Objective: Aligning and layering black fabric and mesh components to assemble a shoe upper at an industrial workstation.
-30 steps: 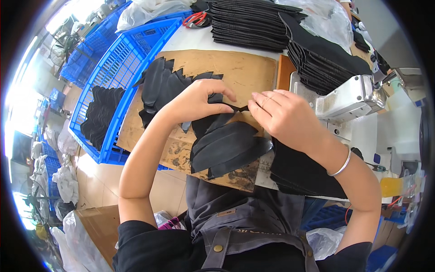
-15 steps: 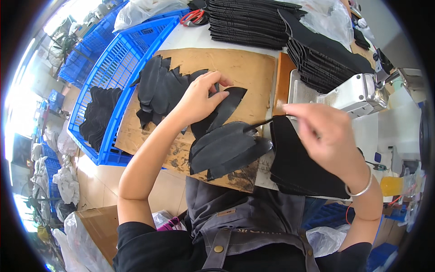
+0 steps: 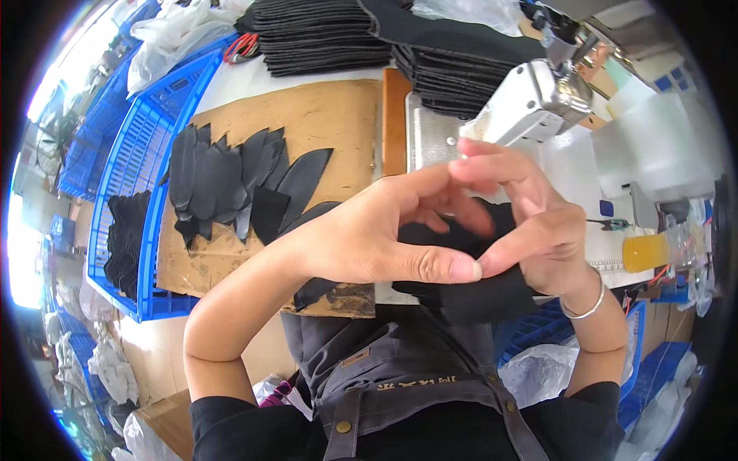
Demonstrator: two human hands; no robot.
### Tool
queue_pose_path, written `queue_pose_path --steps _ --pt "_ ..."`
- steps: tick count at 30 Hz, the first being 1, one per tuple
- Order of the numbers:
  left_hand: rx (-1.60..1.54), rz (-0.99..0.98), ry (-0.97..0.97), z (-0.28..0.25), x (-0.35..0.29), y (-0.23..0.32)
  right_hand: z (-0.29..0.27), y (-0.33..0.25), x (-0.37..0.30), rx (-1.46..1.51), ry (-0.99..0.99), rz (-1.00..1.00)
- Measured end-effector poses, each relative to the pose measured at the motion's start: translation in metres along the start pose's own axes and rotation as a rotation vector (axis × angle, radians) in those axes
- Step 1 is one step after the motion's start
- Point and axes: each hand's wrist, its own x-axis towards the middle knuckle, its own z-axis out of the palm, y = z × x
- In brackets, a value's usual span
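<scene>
My left hand (image 3: 361,238) reaches across the near edge of the board, its thumb stretched out and fingers apart, partly smeared by motion. My right hand (image 3: 538,223) meets it, thumb tip by thumb tip. A flat black cut piece (image 3: 490,298) hangs under the right hand and seems held there; the grip itself is hidden. Leaf-shaped black leather-like pieces (image 3: 215,180) lie overlapped on the brown board (image 3: 338,115). One leaf-shaped piece (image 3: 307,177) lies apart, nearer my left hand. Behind my hands, more black pieces (image 3: 500,215) show only partly.
Left of the board, a blue crate (image 3: 146,138) holds stacked black pieces (image 3: 125,238). Tall stacks of black cut material (image 3: 319,38) stand at the back. A silver-white machine (image 3: 530,100) stands beyond my right hand. At the right is a container of yellow liquid (image 3: 644,253).
The view has turned right, so the table appears shifted left. My left hand has left the leaf-shaped pieces and met my right hand, which has come inward.
</scene>
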Motion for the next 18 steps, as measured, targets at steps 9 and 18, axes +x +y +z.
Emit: queue_pose_path --steps 9,18 --pt "-0.061 -0.369 -0.068 0.016 0.022 0.012 0.007 -0.023 -0.045 0.549 0.31 0.669" --pt "-0.088 -0.208 0.106 0.042 0.029 0.0 -0.003 -0.049 -0.074 0.344 0.208 0.899"
